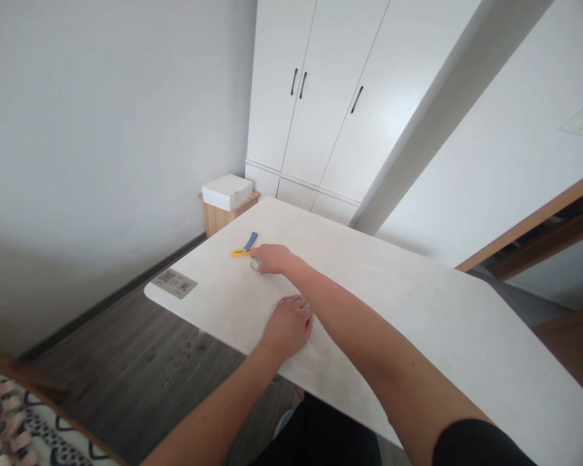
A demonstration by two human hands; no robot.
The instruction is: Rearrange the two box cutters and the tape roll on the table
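Note:
My right hand (273,259) reaches across to the far left part of the white table (369,291). Its thumb and fingers close on a small, round, clear-looking roll of tape (255,266), partly hidden by the hand. Right beside those fingertips lies a yellow utility knife (239,253). A blue utility knife (251,241) rests just behind it at an angle, their ends close together. Nearer the front edge, my left hand (289,325) lies palm down on the tabletop, partly under the right forearm, fingers loosely bent and nothing visible in it.
A grey label (175,283) is stuck on the table's left corner. Beyond the table, a white box (228,191) sits on a small wooden cabinet (216,219). A tall white wardrobe (330,84) stands behind. At bottom left is patterned bedding (43,427).

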